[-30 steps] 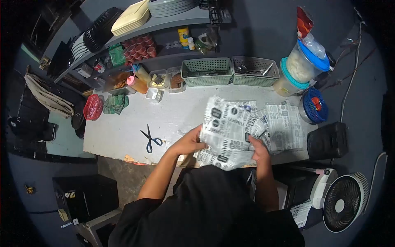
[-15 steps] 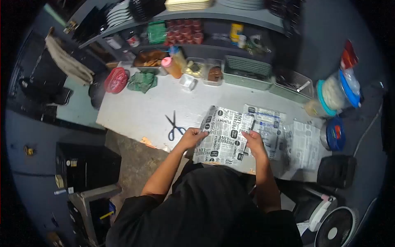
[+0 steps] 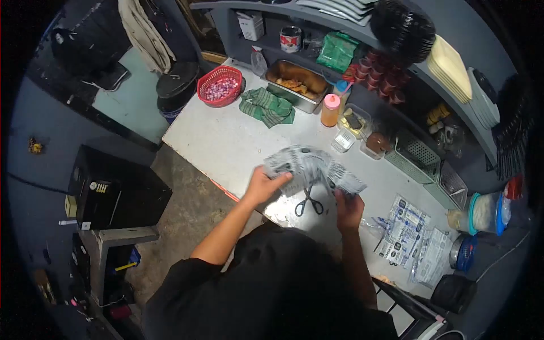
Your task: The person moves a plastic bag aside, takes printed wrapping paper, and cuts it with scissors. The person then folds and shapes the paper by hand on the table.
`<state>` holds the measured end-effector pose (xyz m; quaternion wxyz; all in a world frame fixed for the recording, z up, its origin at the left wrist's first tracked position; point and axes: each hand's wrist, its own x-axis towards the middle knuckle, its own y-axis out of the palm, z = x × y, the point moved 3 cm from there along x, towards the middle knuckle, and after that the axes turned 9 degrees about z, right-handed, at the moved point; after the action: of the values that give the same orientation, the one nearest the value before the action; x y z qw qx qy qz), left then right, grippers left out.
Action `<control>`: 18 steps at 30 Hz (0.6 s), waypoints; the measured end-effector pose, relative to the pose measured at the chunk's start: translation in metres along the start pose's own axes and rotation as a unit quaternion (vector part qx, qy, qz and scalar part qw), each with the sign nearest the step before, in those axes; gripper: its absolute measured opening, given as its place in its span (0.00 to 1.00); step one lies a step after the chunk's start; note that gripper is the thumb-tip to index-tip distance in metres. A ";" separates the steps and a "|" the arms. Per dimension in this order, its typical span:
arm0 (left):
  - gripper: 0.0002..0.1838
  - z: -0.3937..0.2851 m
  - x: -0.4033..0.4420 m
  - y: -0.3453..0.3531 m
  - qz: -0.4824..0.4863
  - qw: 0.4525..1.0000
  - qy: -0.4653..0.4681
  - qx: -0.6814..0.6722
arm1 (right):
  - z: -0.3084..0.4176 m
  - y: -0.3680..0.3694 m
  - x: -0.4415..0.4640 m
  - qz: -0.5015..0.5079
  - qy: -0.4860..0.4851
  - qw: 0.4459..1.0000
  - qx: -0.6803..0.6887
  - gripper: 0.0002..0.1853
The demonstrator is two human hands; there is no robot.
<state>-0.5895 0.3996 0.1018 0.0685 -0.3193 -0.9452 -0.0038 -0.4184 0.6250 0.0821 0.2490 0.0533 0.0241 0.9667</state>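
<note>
While both hands grip its opposite ends, the printed paper sheet point(image 3: 309, 161) arches just beyond the scissors point(image 3: 307, 196).
Well left of and beyond the scissors, the red basket point(image 3: 221, 72) contains chopped pieces, presumably placed apart from the paper. The left hand point(image 3: 263, 186), near left of the scissors, has its thumb laid over the sheet and its fingers closed on that end, fingertips hidden. The scissors lie handles toward the person, a placement that appears to favour easy reach. Just right of them, the right hand point(image 3: 348, 211) is closed on the other end, exact finger spread not discernible; the two-ended hold likely spreads the sheet. Further right of the scissors, loose printed sheets point(image 3: 405, 226) lie flat, apparently within right-hand reach.
</note>
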 end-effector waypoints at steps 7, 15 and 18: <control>0.04 -0.058 0.007 -0.104 -0.147 0.986 0.074 -0.024 | 0.058 0.120 0.026 -0.035 0.017 0.998 -0.055 0.10; 0.18 0.040 0.023 -0.135 -0.059 0.996 -0.018 -0.060 | -0.029 0.151 0.040 -0.081 0.049 0.995 -0.008 0.17; 0.17 0.055 0.040 -0.132 -0.042 0.997 -0.006 -0.066 | -0.047 0.150 0.054 -0.090 0.053 0.994 -0.027 0.14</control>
<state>-0.7076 0.3216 0.0569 0.0411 -0.2827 -0.9560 -0.0671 -0.5424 0.5188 0.0511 0.3349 -0.0070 0.0157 0.9421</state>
